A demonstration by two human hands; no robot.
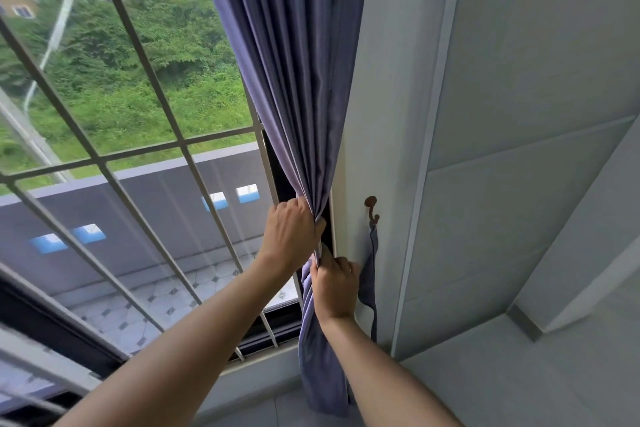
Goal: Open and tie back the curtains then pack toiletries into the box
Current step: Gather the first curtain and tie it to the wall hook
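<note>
Curtain point(294, 80): purple-blue fabric, gathered into a narrow bunch of pleats at the right edge of the window point(121, 97), hanging against the pale wall point(381, 80). Lower end falls to the sill point(263, 362) at the window's bottom right corner.

Left hand point(291, 229): grip closed round the gathered curtain from the window side, fingers curled over the pleats, thumb pressed against the fabric at the bunch's narrowest part.

Right hand point(334, 286): just below the left hand, almost touching it. Grip closed on the same bunch, fingers wrapped round the fabric from the wall side; knuckles face the camera, so the fingertips are hidden.

Tieback point(370, 274): strip of the same purple-blue cloth, hanging loose from a hook point(372, 210) on the wall, just beside the right hand. Whether the hand touches it cannot be told.

Hook: small, brown, fixed to the wall to the right of the curtain, level with the left hand.

Window: white grille bars across the glass, dark frame at the lower edge.

Outside: grey parapet point(138, 204) with small openings, tiled ledge, green bushes, apartment blocks at the upper left corner.
</note>
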